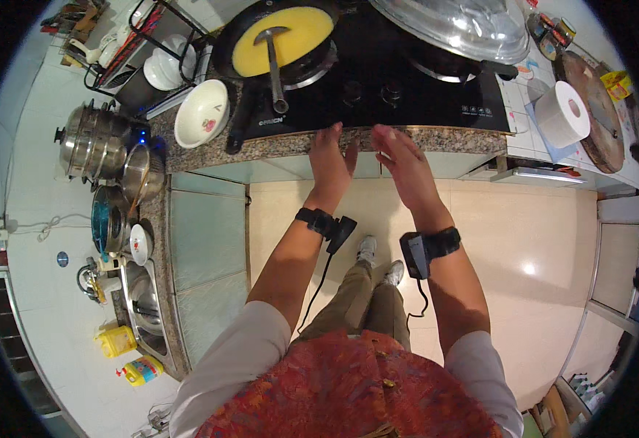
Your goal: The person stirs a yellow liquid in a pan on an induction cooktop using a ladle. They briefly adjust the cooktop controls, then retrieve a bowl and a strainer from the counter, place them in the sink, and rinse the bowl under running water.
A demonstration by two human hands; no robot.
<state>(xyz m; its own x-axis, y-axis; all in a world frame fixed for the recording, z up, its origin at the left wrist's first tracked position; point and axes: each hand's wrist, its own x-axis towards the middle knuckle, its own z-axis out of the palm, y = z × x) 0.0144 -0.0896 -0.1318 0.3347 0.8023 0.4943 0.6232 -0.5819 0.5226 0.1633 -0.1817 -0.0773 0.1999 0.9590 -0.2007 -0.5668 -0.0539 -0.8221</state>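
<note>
Both hands hang near the front edge of the black glass gas cooktop [319,112]. My left hand [331,164] is empty, its fingers and thumb apart, in front of the granite counter edge [292,143]. Beside it, my right hand [404,167] holds nothing either, fingers loosely spread. On the left burner sits a black frying pan [223,60] with a yellow liquid mixture [308,33] in it. A metal ladle or turner [274,71] rests in the pan, its handle over the near rim. On the right burner stands a pan under a domed metal lid [461,27].
A white floral bowl [202,115] stands left of the pan handle. Stacked steamer pots [95,142], a dish rack [149,41] and a sink [147,306] line the left. To the right are a paper roll [563,114] and a round wooden chopping board [593,112].
</note>
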